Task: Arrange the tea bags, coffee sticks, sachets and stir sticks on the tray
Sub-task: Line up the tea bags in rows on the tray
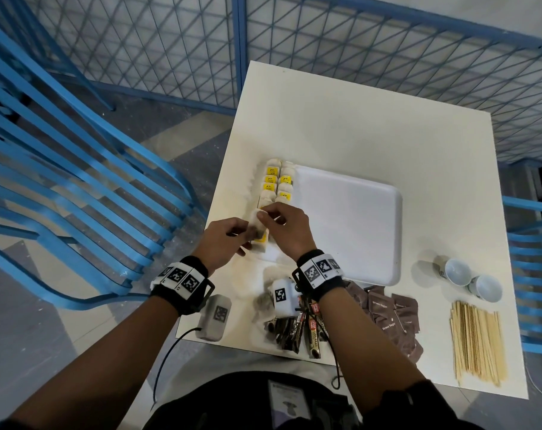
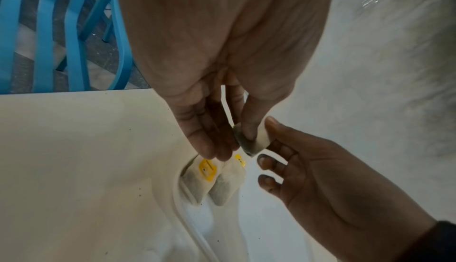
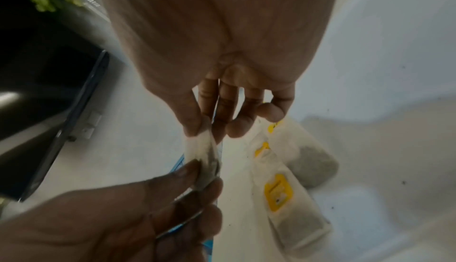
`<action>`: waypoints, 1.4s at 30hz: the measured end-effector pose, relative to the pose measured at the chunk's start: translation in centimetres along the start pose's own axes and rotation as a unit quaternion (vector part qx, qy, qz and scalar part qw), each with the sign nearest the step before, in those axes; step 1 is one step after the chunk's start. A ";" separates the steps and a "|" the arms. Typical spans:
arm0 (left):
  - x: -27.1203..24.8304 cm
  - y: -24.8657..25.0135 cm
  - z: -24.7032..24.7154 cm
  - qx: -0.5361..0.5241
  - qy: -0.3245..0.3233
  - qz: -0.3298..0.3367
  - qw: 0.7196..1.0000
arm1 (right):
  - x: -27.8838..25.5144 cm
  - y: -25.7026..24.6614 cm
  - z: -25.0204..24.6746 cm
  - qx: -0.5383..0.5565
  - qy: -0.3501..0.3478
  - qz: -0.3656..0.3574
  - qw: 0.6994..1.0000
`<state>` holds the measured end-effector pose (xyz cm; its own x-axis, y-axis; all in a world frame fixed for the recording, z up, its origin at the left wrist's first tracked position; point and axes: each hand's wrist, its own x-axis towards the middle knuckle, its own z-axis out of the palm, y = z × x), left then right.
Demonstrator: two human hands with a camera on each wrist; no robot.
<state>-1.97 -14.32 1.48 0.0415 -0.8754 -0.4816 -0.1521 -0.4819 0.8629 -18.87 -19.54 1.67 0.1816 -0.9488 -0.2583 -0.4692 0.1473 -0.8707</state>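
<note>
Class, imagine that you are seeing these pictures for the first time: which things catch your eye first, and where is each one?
First, the left hand and right hand meet over the tray's left edge, both pinching one tea bag. Behind them, two rows of tea bags with yellow tags line the left side of the white tray. Nearer the person, coffee sticks, brown sugar sachets and wooden stir sticks wait on the table.

Head view bright, even overhead light; soft shadows beside cups (image 1: 471, 277); white tray (image 1: 350, 225) nearly washed out. Wide-angle bend curves fence (image 1: 387, 57) and chair (image 1: 77, 181) at edges. Both wrist views dimmer, grainy, palms close and blurred; right wrist view smeared by motion, corners dark.
</note>
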 end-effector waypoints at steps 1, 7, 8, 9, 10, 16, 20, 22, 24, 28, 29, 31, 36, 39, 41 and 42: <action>0.0 0.0 0.0 -0.002 0.000 -0.002 1.000 | -0.1 -0.1 0.0 0.001 0.003 -0.012 1.000; -0.1 0.0 0.0 0.008 0.006 0.012 1.000 | -0.4 -0.4 -0.3 0.031 0.007 -0.064 0.997; 0.0 0.1 0.0 0.010 0.005 0.011 1.000 | -0.5 -0.4 -0.3 0.031 0.010 -0.066 0.997; 0.0 0.1 0.1 0.013 0.005 0.009 1.000 | -0.5 -0.4 -0.4 0.027 0.012 -0.066 0.997; 0.0 0.1 0.1 0.014 0.006 0.008 1.000 | -0.5 -0.4 -0.4 0.024 0.011 -0.065 0.998; 0.0 0.2 0.3 0.003 0.009 -0.003 1.000 | -0.5 0.4 -0.8 -0.028 -0.046 -0.012 0.998; 0.0 0.0 0.3 0.005 0.012 -0.013 1.000 | -0.6 1.4 -1.6 0.007 -0.015 0.012 1.000; -0.1 0.0 0.3 0.012 0.017 -0.022 1.000 | -0.6 2.6 -2.2 -0.003 0.026 0.034 0.999; -0.2 -0.2 0.2 0.017 0.016 -0.029 0.999 | -0.8 3.8 -2.4 -0.036 0.042 0.059 0.997; -0.6 -0.5 0.0 0.029 0.010 -0.034 0.999 | -1.7 5.3 -1.9 -0.092 0.011 0.094 0.991; -0.6 -0.5 -0.1 0.028 0.009 -0.035 0.999 | -1.8 5.4 -1.5 -0.096 0.005 0.098 0.991; -0.7 -0.5 -0.2 0.024 0.008 -0.036 0.999 | -1.9 5.5 -1.0 -0.096 0.006 0.104 0.990; -0.8 -0.4 -0.4 0.024 0.012 -0.036 0.999 | -1.6 5.5 -0.2 -0.089 0.051 0.122 0.987; -0.8 -0.4 -0.4 0.027 0.014 -0.036 0.999 | -1.6 5.5 -0.1 -0.066 0.064 0.134 0.987; -0.8 -0.4 -0.4 0.036 0.012 -0.033 0.999 | -1.9 5.7 -0.3 -0.053 0.078 0.134 0.986; -0.8 -0.5 -0.3 0.047 0.011 -0.029 0.998 | -2.1 5.8 -0.4 -0.050 0.082 0.133 0.986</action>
<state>-1.61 -13.42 1.47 0.0743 -0.8474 -0.5258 -0.2408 -0.5269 0.8151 -22.28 -16.79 -2.66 -0.0986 -0.9137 -0.3942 -0.5664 0.3772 -0.7327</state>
